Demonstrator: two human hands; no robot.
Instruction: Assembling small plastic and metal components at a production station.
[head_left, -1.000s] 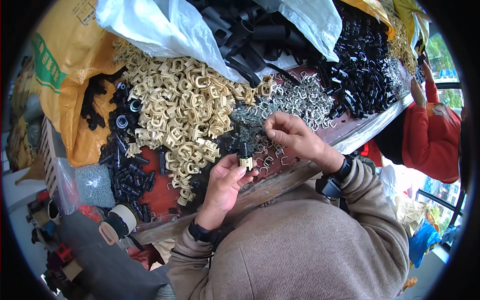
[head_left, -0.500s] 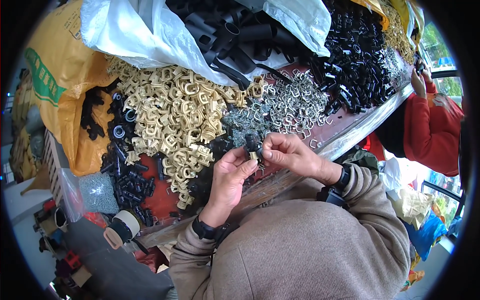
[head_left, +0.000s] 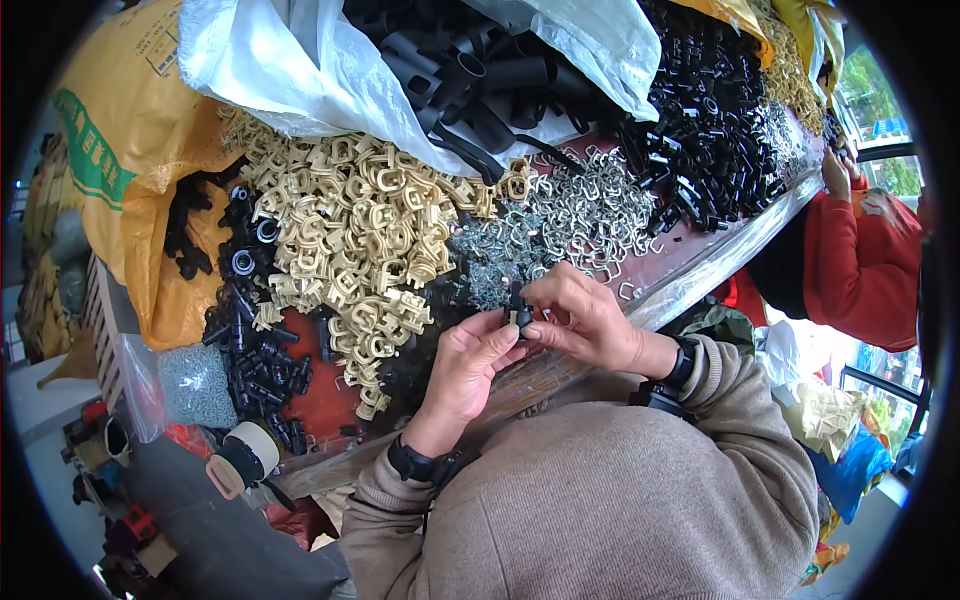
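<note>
My left hand [head_left: 468,365] and my right hand [head_left: 582,322] meet over the near edge of a red table [head_left: 318,400]. Together their fingertips pinch a small beige and black plastic part [head_left: 520,317]. Right behind the hands lies a heap of small grey metal clips [head_left: 575,215]. A large pile of beige plastic pieces [head_left: 350,230] spreads to the left of it. Both wrists wear dark bands, and my sleeves are grey-brown.
Small black plastic parts [head_left: 255,340] lie at the table's left; more black pieces [head_left: 715,110] are heaped at the back right. A white bag [head_left: 300,70] of black tubes and a yellow sack [head_left: 130,150] stand behind. A person in red [head_left: 865,260] works at the right.
My right hand has drawn back from the metal clip heap to my left hand. Both hands now close on the small part nearer my body.
</note>
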